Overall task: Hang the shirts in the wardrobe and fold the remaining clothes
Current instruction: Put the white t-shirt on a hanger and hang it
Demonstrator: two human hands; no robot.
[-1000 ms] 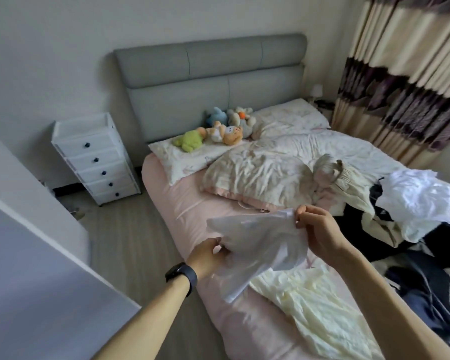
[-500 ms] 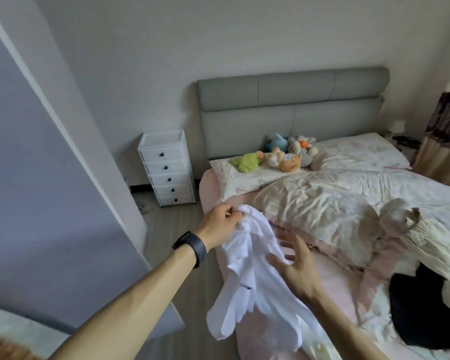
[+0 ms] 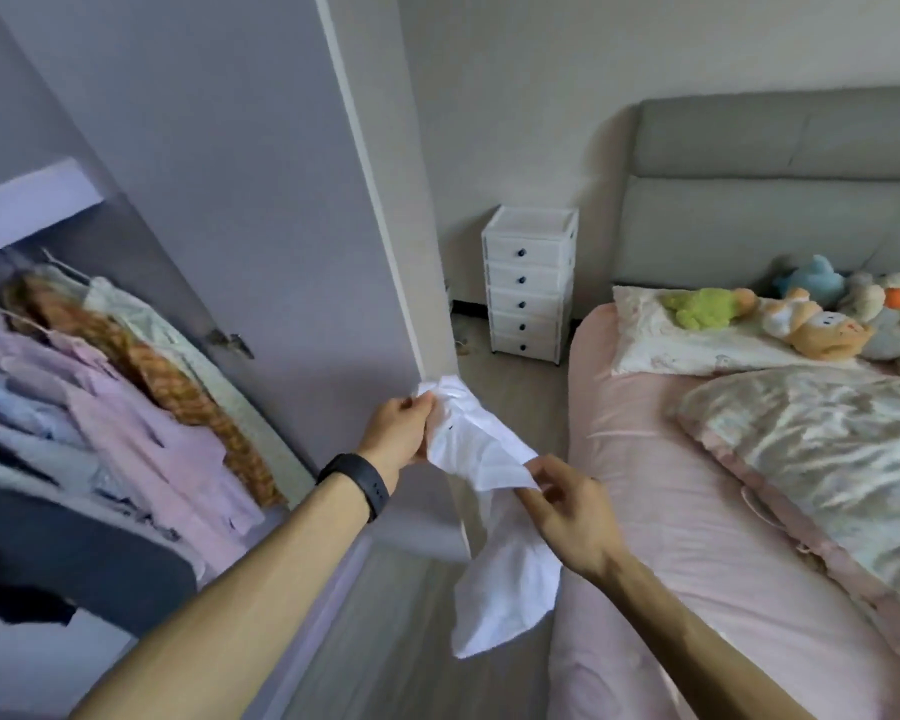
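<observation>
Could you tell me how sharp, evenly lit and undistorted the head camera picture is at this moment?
Head view: soft, even light with no hard shadows or glare; the white shirt is bright, its folds partly washed out; the hanging clothes at left are smeared with blur; the wide lens bows the wardrobe door and headboard.

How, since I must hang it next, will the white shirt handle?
Probably floppy: the shirt droops and bunches between left hand and right hand. Likely light: fingertip grips alone seem to carry it, its tail hanging free.
</observation>
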